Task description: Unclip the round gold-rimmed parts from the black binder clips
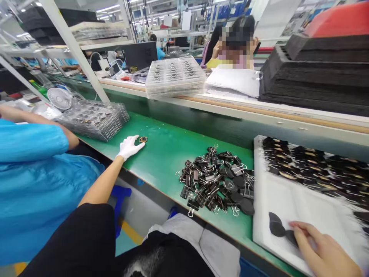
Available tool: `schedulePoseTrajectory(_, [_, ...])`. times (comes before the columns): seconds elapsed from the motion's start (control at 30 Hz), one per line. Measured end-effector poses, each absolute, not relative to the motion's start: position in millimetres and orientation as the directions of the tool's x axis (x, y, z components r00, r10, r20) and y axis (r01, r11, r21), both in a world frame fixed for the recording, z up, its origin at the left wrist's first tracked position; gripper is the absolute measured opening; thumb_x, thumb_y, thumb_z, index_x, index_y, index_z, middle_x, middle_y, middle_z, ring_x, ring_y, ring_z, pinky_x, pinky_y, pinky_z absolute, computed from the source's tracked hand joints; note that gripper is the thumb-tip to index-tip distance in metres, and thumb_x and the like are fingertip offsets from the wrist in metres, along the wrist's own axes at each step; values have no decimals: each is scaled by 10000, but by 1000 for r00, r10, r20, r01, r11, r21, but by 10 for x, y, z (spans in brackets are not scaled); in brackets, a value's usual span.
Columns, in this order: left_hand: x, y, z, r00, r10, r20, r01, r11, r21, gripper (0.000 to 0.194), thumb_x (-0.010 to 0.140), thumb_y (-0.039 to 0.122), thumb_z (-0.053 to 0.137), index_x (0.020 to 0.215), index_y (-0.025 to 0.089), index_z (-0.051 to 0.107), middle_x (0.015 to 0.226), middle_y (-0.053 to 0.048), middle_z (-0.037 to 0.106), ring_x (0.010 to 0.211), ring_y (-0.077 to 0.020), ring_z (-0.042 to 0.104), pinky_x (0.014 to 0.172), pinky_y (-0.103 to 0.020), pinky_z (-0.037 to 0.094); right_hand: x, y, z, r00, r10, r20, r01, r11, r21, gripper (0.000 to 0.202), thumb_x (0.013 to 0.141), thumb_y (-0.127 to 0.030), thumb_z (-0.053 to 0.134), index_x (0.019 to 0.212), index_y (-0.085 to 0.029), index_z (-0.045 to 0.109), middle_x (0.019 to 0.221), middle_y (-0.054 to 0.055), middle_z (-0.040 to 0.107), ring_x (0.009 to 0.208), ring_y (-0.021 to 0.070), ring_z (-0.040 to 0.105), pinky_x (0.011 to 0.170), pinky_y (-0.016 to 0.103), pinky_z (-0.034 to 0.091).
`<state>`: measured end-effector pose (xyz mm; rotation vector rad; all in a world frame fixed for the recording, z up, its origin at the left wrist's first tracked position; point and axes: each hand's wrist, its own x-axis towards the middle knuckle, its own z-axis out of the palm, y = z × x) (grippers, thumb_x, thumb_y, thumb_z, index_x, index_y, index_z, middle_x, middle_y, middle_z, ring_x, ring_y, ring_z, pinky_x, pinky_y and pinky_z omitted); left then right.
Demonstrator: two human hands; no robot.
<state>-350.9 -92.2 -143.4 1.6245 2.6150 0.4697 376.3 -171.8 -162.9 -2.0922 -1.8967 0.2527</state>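
My left hand (130, 147), in a white glove, reaches over the green bench. Its thumb and fingers are apart beside a small gold-and-dark ring-shaped part (143, 139), and I cannot tell whether they touch it. At the lower right my bare right hand (323, 248) pinches a thin black disc (291, 237) over a white foam tray (288, 200). Another dark round piece (276, 225) lies just left of that disc. Between my hands a heap of black binder clips (207, 181) covers part of the bench, with several black discs (246, 206) at its right side.
Rows of black clipped pieces (314, 165) fill the tray's far part. Stacked clear trays (95, 119) stand at left near a small fan (59, 98) and a co-worker's blue sleeve (31, 140). More clear trays (175, 77) and black foam stacks (314, 84) sit on the ledge.
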Motion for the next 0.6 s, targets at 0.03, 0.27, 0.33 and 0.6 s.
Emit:
schedulePoseTrajectory(0.03, [-3496,-918,-1428,-455,880,136,874,412,258,792,858,740,558,1505,284,557,1512,-155,555,1375,-401,522,1118,-508,431,3731,-1737,-1606,130,991,28,923,-110,-368,546,758,-703,380,901,-325,747,854,68,801,818,372,744,728,518,601])
schedulePoseTrajectory(0.27, [-3440,-880,-1365,-463,878,124,872,425,243,703,871,718,542,1454,328,602,1475,-128,579,1325,-385,554,1098,-491,449,3555,-1816,-1451,180,984,-13,883,-168,-439,514,733,-646,424,938,-290,734,853,93,759,855,385,702,780,526,542])
schedulePoseTrajectory(0.33, [-3420,-864,-1352,-471,873,122,868,435,241,790,862,724,551,1537,316,516,1497,-141,561,1340,-392,538,1111,-502,438,3538,-1826,-1437,181,984,-6,880,-164,-446,510,737,-636,429,943,-287,740,854,95,754,841,379,695,774,524,537])
schedulePoseTrajectory(0.6, [-3252,-684,-1293,-482,871,96,853,441,279,634,859,703,569,1307,269,686,1433,-154,589,1305,-384,553,1107,-514,432,3509,-1847,-1453,193,980,56,861,-142,-488,432,761,-593,476,903,-299,759,815,89,750,778,356,679,753,523,536])
